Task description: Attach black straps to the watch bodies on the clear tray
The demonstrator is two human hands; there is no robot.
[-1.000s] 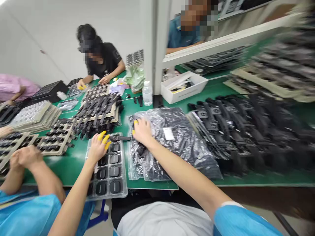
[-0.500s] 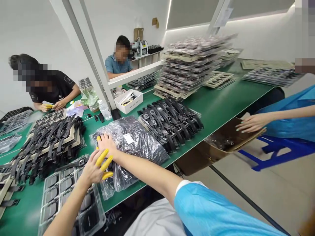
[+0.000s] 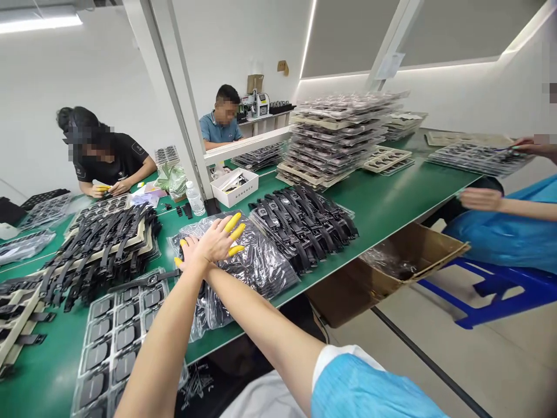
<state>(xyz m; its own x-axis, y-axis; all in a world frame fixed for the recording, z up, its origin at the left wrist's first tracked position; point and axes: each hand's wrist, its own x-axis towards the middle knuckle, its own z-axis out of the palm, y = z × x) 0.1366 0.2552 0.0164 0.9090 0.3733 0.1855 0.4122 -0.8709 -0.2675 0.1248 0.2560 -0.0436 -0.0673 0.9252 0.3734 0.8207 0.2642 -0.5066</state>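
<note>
My left hand [image 3: 218,239], with yellow finger covers, reaches over a clear plastic bag [image 3: 270,267] of dark items, its fingers spread. It crosses above my right hand [image 3: 190,248], which rests on the bag's left part with its fingers stretched out and partly hidden. Yellow covers show on some of those fingertips too. Left of the bag lies a clear tray [image 3: 111,325] with dark square watch-like pieces in its pockets. A black strap [image 3: 145,280] lies across the tray's top end. To the right, black watches with straps [image 3: 304,223] are piled on trays.
More strapped watches on trays [image 3: 104,244] stand at left. A white box [image 3: 235,187], a bottle [image 3: 195,200] and a tall tray stack [image 3: 335,139] are farther back. An open carton [image 3: 418,249] sits below the table's right edge. Co-workers sit at left, behind and right.
My left hand has moved right and up, from beside the bag to over it, crossing my right hand. The right hand stays on the bag. The co-worker's hand at right has left the carton.
</note>
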